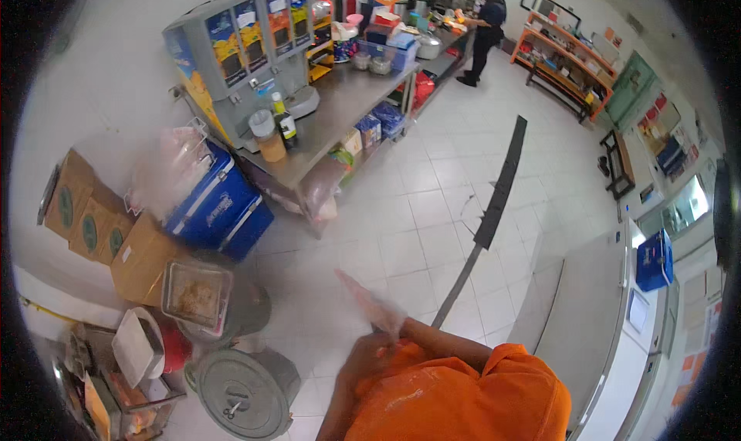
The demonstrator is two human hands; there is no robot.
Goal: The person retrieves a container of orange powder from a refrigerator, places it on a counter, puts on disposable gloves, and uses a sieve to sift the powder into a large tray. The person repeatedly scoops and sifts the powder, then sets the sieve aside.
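Note:
Low in the view, in front of my orange shirt (463, 394), my two hands meet. My right hand (373, 305) appears to be inside a clear plastic glove, stretched out and pointing away to the upper left; it is blurred. Bare and curled, my left hand (370, 351) sits close against the right wrist, by the glove's cuff. Whether its fingers pinch the glove is hidden. Left of my hands, a grey lidded bin (240, 392) stands on the tiles with scissors (233, 409) on its lid.
A clear plastic container (197, 293) rests on another bin at left, near cardboard boxes (139, 261) and a blue cooler (214, 209). A steel table (341, 105) carries a drink dispenser (243, 58). Dark tape (501, 192) runs along the floor. Another person (489, 30) stands at the far counter.

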